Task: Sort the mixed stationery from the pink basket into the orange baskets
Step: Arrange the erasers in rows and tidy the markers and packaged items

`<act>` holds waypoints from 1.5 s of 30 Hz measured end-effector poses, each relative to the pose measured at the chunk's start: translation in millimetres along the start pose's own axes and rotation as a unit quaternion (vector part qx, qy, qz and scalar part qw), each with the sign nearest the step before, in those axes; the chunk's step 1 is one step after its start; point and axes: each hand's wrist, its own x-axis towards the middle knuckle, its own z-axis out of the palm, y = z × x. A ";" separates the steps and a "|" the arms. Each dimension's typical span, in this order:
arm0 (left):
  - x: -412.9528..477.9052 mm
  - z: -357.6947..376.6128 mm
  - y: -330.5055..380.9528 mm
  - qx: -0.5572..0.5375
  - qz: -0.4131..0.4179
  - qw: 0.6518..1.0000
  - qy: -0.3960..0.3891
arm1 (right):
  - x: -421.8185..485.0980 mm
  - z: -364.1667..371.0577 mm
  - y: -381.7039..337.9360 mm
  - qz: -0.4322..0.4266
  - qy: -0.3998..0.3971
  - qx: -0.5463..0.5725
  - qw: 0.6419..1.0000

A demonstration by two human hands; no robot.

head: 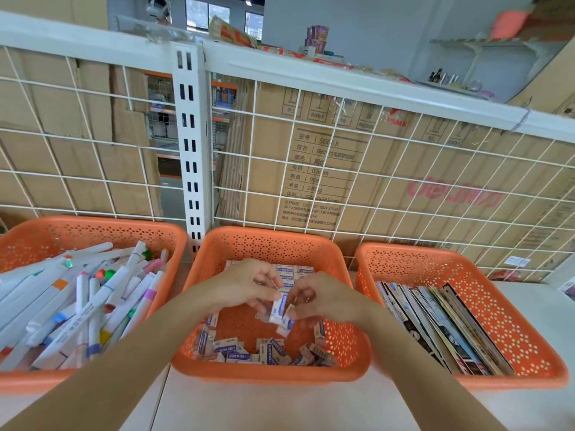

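White table (280, 409) bears three orange baskets (270, 236) — wire grid (334, 157), cardboard boxes (389, 181) behind.

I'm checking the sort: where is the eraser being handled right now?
Head view, centre: the eraser is pinched between the left hand and right hand, above the middle orange basket, right of the marker basket.

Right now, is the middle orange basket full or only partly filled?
Partly filled. Erasers lie along the front and back of the middle basket, and its bare orange floor shows between them.
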 end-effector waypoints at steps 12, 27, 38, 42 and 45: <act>1.4 1.1 8.8 -0.058 0.044 0.996 0.051 | -5.0 -0.4 -3.0 0.001 0.093 0.193 0.977; 13.6 20.4 21.6 0.085 0.220 0.953 0.191 | -6.8 -11.2 -8.8 -0.001 0.235 0.285 0.929; 37.7 34.2 23.9 0.329 0.231 0.898 0.178 | -6.9 -19.1 11.3 0.003 0.401 0.046 0.915; 47.7 39.0 18.1 0.400 0.160 0.900 0.068 | -5.6 -14.7 27.2 0.023 0.460 -0.086 0.883; 54.8 44.7 18.0 0.455 0.168 0.874 0.019 | -3.3 -7.5 27.7 0.038 0.454 -0.103 0.884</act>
